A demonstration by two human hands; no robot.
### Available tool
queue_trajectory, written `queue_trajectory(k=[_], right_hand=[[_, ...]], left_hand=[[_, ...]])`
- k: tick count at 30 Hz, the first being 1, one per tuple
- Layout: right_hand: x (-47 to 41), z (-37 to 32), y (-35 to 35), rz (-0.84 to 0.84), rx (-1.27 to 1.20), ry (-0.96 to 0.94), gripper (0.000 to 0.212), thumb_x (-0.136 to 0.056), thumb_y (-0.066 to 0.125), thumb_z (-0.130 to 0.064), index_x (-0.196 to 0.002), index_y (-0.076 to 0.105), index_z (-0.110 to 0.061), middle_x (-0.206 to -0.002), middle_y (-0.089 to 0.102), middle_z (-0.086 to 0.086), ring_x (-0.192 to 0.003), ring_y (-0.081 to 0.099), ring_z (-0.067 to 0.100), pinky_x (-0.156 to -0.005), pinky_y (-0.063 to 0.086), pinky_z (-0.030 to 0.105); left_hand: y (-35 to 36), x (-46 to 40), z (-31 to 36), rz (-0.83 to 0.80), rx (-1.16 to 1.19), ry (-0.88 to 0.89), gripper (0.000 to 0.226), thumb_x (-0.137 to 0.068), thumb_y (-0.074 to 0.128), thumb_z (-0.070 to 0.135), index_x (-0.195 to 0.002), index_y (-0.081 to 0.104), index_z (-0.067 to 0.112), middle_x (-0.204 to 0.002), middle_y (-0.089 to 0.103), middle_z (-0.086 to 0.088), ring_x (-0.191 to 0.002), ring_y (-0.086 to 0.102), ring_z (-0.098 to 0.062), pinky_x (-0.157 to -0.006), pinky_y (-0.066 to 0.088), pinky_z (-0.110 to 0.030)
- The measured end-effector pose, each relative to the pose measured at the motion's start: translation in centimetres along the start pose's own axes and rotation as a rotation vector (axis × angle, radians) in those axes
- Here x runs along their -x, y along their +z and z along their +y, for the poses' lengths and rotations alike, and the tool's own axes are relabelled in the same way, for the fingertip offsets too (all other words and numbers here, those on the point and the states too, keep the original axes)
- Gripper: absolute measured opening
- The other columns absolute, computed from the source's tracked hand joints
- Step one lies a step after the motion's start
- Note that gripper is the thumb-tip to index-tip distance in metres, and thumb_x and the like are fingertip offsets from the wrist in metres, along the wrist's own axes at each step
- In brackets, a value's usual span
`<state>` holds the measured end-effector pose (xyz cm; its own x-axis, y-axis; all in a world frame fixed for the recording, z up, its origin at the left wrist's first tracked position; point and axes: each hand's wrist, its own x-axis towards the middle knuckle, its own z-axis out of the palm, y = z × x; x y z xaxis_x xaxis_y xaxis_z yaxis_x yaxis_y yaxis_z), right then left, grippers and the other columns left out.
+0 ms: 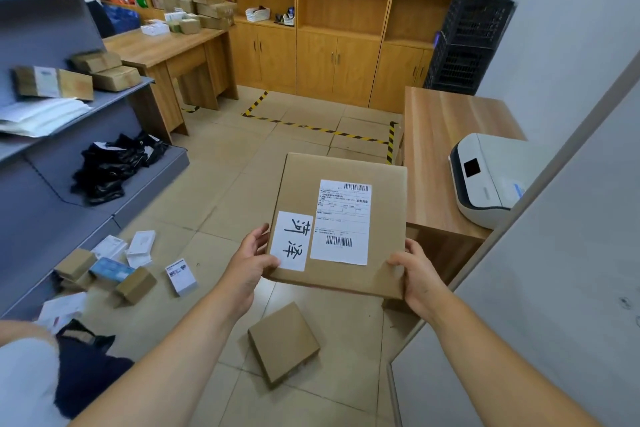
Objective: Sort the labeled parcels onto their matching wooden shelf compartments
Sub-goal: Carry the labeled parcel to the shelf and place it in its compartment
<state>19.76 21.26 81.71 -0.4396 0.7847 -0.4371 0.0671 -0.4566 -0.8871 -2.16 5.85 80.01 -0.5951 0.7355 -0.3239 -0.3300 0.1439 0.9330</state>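
Head view: your left hand [250, 258] and right hand [417, 274] grip the box [341, 218] by its near corners (labels up), so you can read it.

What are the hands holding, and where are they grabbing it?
Both hands hold one flat cardboard parcel with two labels on top. The left hand grips its near-left corner, and the right hand grips its near-right corner.

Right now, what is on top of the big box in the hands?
Two white labels lie on the big box: a shipping label and a handwritten label. Its underside is hidden.
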Motion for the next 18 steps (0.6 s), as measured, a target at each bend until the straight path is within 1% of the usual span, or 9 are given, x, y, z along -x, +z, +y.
queue_trajectory(k=[4, 7, 11, 15, 16, 18], right_hand=[[-0.8, -0.4, 0.5, -0.020, 0.009, -0.012, 0.049, -0.085, 0.046, 0.003, -0.130, 0.041, -0.016, -0.107, 0.061, 0.005, -0.091, 0.058, 0.021, -0.069, 0.048, 0.033], [-1.6, -0.8, 1.3, -0.033, 0.004, -0.023, 0.044, -0.086, 0.042, 0.004, -0.125, 0.044, -0.017, -0.101, 0.062, 0.002, -0.086, 0.059, 0.019, -0.068, 0.048, 0.032], [-3.3, -1.5, 2.9, -0.025, 0.021, -0.024, 0.041, -0.087, 0.043, 0.004, -0.123, 0.046, -0.017, -0.097, 0.062, 0.001, -0.084, 0.058, 0.018, -0.066, 0.047, 0.031], [-6.5, -2.4, 5.1, 0.012, 0.008, -0.021, 0.044, -0.086, 0.045, 0.004, -0.127, 0.047, -0.015, -0.099, 0.064, 0.002, -0.085, 0.060, 0.019, -0.064, 0.047, 0.031], [-7.5, -2.7, 5.8, 0.026, 0.008, -0.023, 0.045, -0.086, 0.045, 0.004, -0.128, 0.047, -0.014, -0.100, 0.064, 0.002, -0.086, 0.060, 0.019, -0.064, 0.047, 0.031], [-9.5, -3.4, 7.4, 0.053, 0.007, -0.027, 0.046, -0.086, 0.045, 0.005, -0.128, 0.048, -0.014, -0.100, 0.064, 0.002, -0.085, 0.060, 0.019, -0.064, 0.048, 0.031]], left_hand=[[0.1, -0.4, 0.0, 0.009, -0.037, 0.024, 0.074, -0.074, 0.048, -0.016, -0.137, 0.040, 0.022, -0.127, 0.057, -0.003, -0.106, 0.059, -0.018, -0.070, 0.047, -0.025], [-0.2, -1.3, 0.1, 0.017, -0.064, 0.020, 0.074, -0.075, 0.047, -0.016, -0.137, 0.041, 0.024, -0.123, 0.061, -0.002, -0.102, 0.061, -0.015, -0.070, 0.047, -0.024], [-0.9, -3.4, 1.0, 0.008, -0.067, 0.030, 0.069, -0.076, 0.047, -0.015, -0.130, 0.047, 0.028, -0.115, 0.066, 0.002, -0.100, 0.062, -0.015, -0.070, 0.047, -0.026], [-1.9, -7.2, 2.5, -0.036, -0.045, 0.044, 0.054, -0.081, 0.049, -0.009, -0.109, 0.055, 0.037, -0.105, 0.069, 0.010, -0.095, 0.064, -0.011, -0.073, 0.047, -0.025], [-2.3, -8.5, 2.8, -0.048, -0.038, 0.044, 0.052, -0.081, 0.050, -0.008, -0.106, 0.056, 0.038, -0.104, 0.069, 0.011, -0.095, 0.064, -0.011, -0.075, 0.047, -0.026], [-3.2, -11.4, 3.5, -0.061, -0.029, 0.030, 0.052, -0.081, 0.051, -0.007, -0.113, 0.054, 0.033, -0.107, 0.068, 0.009, -0.100, 0.063, -0.014, -0.078, 0.047, -0.028]])
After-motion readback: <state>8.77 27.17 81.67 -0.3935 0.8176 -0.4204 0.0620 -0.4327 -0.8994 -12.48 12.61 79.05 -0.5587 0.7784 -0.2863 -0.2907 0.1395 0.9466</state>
